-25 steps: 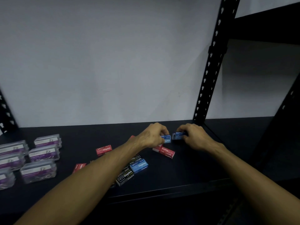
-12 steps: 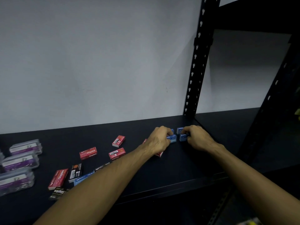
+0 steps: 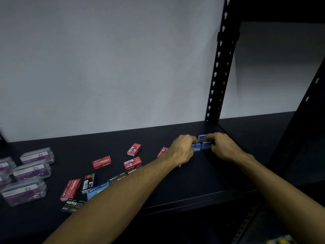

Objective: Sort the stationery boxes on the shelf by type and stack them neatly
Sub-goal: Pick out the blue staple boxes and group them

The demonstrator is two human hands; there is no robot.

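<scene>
— Stationery boxes: location?
— Spread across dark shelf (image 3: 175,191), from far left to right corner by black perforated upright (image 3: 219,67). Pale wall (image 3: 105,59) behind.

— Far left?
— Clear plastic cases with purple labels (image 3: 31,170), grouped close together, lying flat. Contents blurred; not identified.

— Left of centre?
— Loose scatter of small staple boxes, unsorted. Red box (image 3: 70,189) angled near front edge, just beside black box with barcode (image 3: 88,182). Second black box (image 3: 73,205) lower, at shelf front, print upside down. Light blue box (image 3: 97,191) partly hidden under left forearm. Another black staple box (image 3: 117,179) likewise partly covered.

— Centre?
— Red box marked Staples (image 3: 102,162) flat, apart from others. Red box with barcode label (image 3: 132,162) to its right, touching black-printed box below. Small red box (image 3: 134,149) farther back, tilted. One more red box (image 3: 162,151) partly hidden behind left wrist.

— Hands?
— Left hand (image 3: 182,150) knuckles up, fingers curled, pinching blue box (image 3: 196,147) at fingertips. Right hand (image 3: 223,147) fingers curled, gripping adjacent blue box (image 3: 206,144). Both boxes resting on shelf, touching side by side. Third blue box (image 3: 201,137) directly behind them, against the pair, near right fingertips; contact with fingers not determinable.

— Right end?
— Blue group set in right corner near upright. Further dark shelving (image 3: 263,131) beyond post.
</scene>
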